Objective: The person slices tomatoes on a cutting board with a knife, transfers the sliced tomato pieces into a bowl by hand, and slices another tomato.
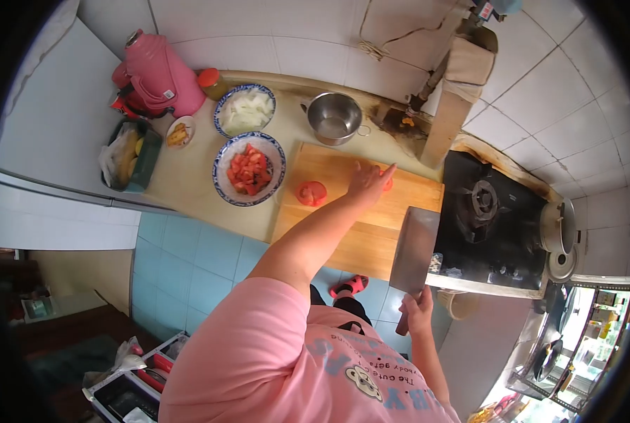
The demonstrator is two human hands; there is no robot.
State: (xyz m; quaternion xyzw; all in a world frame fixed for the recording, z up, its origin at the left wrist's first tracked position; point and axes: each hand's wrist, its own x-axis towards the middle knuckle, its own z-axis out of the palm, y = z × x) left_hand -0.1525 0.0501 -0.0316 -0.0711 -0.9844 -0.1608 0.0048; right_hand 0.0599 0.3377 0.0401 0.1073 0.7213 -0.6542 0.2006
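My left hand [366, 181] reaches across the wooden cutting board [357, 243], its fingers around a red tomato piece [388, 185] that it partly hides. Beside that hand, to the left, a cut tomato half [311, 193] rests on the board. In my right hand [418, 309] is the handle of a cleaver [412, 250]. Its broad blade is over the board's right front corner, apart from the tomatoes. Chopped tomato [249, 171] fills part of a blue-rimmed bowl [220, 185] left of the board.
Behind that bowl stands a plate of pale sliced vegetable [246, 111]. A steel pot [335, 118] is behind the board, and a black gas stove [484, 218] adjoins it on the right. Farther left are a pink thermos [161, 74], a jar [213, 83] and a green basket [144, 166].
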